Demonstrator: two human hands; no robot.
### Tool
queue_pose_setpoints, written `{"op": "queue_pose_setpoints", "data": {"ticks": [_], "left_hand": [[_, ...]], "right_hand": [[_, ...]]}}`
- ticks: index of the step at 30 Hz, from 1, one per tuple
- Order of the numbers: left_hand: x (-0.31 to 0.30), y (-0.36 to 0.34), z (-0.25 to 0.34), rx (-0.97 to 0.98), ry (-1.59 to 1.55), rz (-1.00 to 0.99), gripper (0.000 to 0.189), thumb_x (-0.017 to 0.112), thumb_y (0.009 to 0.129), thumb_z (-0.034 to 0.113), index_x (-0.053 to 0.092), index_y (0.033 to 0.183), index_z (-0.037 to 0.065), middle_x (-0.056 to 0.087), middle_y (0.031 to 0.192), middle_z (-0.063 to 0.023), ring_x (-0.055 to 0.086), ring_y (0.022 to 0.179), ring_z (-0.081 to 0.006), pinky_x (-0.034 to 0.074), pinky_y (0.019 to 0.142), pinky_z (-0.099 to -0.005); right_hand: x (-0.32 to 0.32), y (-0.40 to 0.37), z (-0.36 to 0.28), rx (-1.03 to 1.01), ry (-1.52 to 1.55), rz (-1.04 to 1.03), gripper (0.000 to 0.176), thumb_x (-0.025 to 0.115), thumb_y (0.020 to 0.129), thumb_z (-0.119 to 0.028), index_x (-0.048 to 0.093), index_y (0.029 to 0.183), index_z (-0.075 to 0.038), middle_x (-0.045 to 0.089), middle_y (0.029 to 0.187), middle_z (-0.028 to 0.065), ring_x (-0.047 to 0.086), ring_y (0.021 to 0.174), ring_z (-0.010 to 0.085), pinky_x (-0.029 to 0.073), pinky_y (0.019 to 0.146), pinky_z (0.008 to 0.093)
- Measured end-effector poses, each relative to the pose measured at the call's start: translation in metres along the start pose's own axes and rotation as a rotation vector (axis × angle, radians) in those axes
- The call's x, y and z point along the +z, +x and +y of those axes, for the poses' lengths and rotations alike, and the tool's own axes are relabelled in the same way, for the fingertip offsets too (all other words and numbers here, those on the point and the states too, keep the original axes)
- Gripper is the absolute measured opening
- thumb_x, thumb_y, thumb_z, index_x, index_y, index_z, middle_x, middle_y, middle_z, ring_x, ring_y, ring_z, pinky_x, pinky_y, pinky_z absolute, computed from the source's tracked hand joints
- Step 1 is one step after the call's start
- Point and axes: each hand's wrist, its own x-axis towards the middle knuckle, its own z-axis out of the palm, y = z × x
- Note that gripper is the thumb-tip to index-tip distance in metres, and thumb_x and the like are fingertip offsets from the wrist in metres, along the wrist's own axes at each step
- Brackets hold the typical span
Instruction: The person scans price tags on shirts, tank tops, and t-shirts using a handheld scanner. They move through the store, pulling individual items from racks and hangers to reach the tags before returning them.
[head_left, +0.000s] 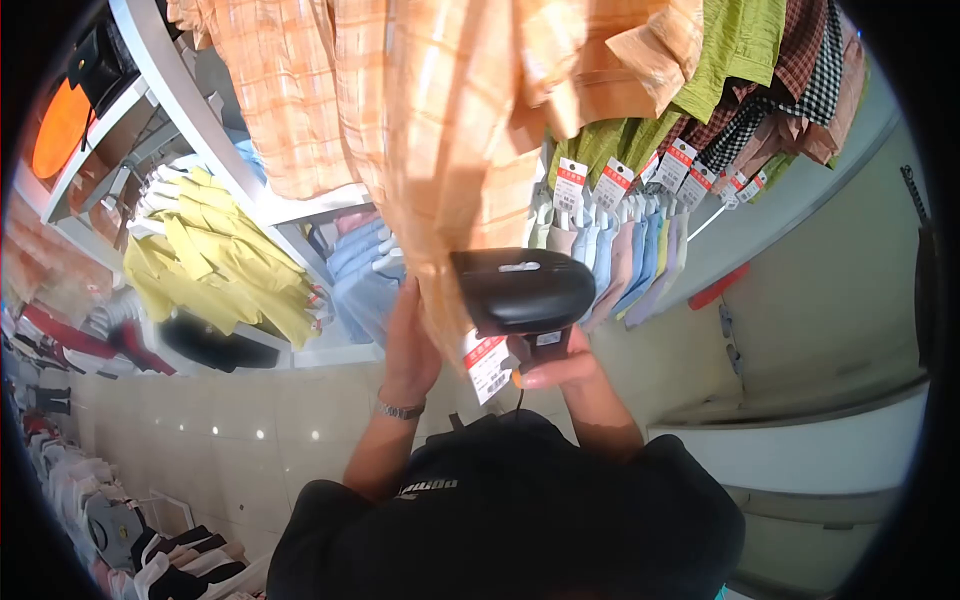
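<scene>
My right hand [562, 366] is closed round the handle of a black barcode scanner [525, 292], its thumb showing near an orange spot on the grip. Just left of the scanner a white and red price tag [489, 367] hangs, tilted, with a printed barcode on it. An orange plaid shirt [450, 130] comes down from the rack in front of me, its lower cloth drawn towards my body. My left hand [412, 335], with a metal-band watch on the wrist, grips the edge of this cloth. Its fingers are mostly hidden behind the fabric.
Green and checked shirts [740, 60] with several price tags hang at the upper right, above a row of pastel garments [620, 250]. Yellow shirts [215, 250] hang at the left beside a white shelf frame [190, 90]. More clothes [110, 520] are at the lower left.
</scene>
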Motion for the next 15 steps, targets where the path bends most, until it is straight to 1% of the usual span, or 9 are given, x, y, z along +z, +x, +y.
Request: {"op": "queue_pose_setpoints", "data": {"ticks": [3,5,6,7,8,10,11,13,15], "left_hand": [[-0.001,-0.018,0.008,-0.298,-0.343,-0.297,0.074,0.038,0.095,0.059,0.029,0.145,0.005,0.047,0.137,-0.0178,0.05,0.121,-0.0327,0.039,0.103,-0.0468],[-0.017,-0.027,0.01,-0.255,-0.307,-0.399,0.072,0.041,0.096,0.055,0.028,0.145,0.005,0.046,0.137,-0.0204,0.049,0.123,-0.0346,0.037,0.105,-0.0481],[-0.023,-0.033,0.012,-0.236,-0.293,-0.448,0.071,0.043,0.096,0.053,0.027,0.145,0.005,0.045,0.137,-0.0217,0.048,0.124,-0.0356,0.036,0.105,-0.0488],[-0.031,-0.034,0.017,-0.196,-0.156,-0.532,0.065,0.049,0.097,0.041,0.027,0.146,0.004,0.044,0.138,-0.0214,0.046,0.127,-0.0348,0.036,0.106,-0.0481],[-0.038,-0.037,0.025,-0.22,-0.02,-0.444,0.058,0.051,0.096,0.021,0.027,0.145,0.002,0.043,0.14,-0.0187,0.045,0.128,-0.0317,0.036,0.107,-0.0461],[-0.017,-0.046,0.038,-0.072,0.029,-0.167,0.054,0.051,0.095,0.01,0.028,0.144,0.001,0.044,0.141,-0.0148,0.046,0.128,-0.0281,0.037,0.108,-0.0437],[-0.01,-0.049,0.046,-0.053,0.011,-0.159,0.051,0.049,0.096,0.005,0.03,0.143,0.002,0.045,0.14,-0.0118,0.048,0.126,-0.0254,0.04,0.106,-0.0415],[-0.004,-0.056,0.053,-0.042,0.006,-0.188,0.049,0.049,0.097,0.008,0.031,0.143,0.002,0.046,0.138,-0.0117,0.048,0.125,-0.0244,0.042,0.104,-0.0402],[-0.008,-0.063,0.054,-0.045,0.043,-0.181,0.047,0.048,0.099,0.014,0.033,0.142,0.001,0.048,0.137,-0.0111,0.05,0.123,-0.022,0.045,0.101,-0.0377]], "right_hand": [[0.019,-0.005,0.012,0.02,0.053,0.08,0.085,0.064,0.06,0.006,0.034,0.14,0.004,0.047,0.137,0.0169,0.043,0.129,0.0262,0.029,0.108,0.0382],[0.041,-0.007,0.025,-0.071,0.033,0.176,0.079,0.061,0.056,-0.005,0.048,0.134,0.003,0.05,0.137,0.02,0.044,0.128,0.0281,0.025,0.109,0.038],[0.047,-0.009,0.029,-0.095,0.039,0.156,0.079,0.061,0.057,-0.005,0.047,0.134,0.002,0.049,0.138,0.0203,0.044,0.129,0.0285,0.025,0.11,0.0382],[0.052,-0.011,0.032,-0.115,0.045,0.139,0.08,0.061,0.057,-0.006,0.047,0.135,0.001,0.049,0.138,0.0207,0.043,0.129,0.0288,0.025,0.11,0.0384],[0.056,-0.014,0.034,-0.133,0.052,0.127,0.08,0.061,0.057,-0.006,0.046,0.136,0.0,0.048,0.139,0.021,0.043,0.13,0.0292,0.024,0.11,0.0387],[0.075,-0.015,0.03,-0.113,0.115,0.134,0.082,0.061,0.061,-0.006,0.04,0.14,-0.002,0.041,0.143,0.0209,0.036,0.135,0.0325,0.023,0.111,0.0445],[0.08,-0.019,0.031,-0.126,0.172,0.116,0.085,0.061,0.063,-0.003,0.033,0.143,-0.004,0.033,0.148,0.0205,0.03,0.137,0.0352,0.023,0.111,0.0496],[0.094,-0.021,0.033,-0.142,0.253,0.09,0.091,0.059,0.062,-0.004,0.026,0.147,-0.011,0.022,0.155,0.0188,0.021,0.141,0.0391,0.019,0.112,0.0526],[0.11,-0.022,0.035,-0.145,0.273,0.117,0.092,0.059,0.063,-0.006,0.025,0.148,-0.012,0.02,0.155,0.0183,0.018,0.142,0.0399,0.016,0.113,0.0539]]}}
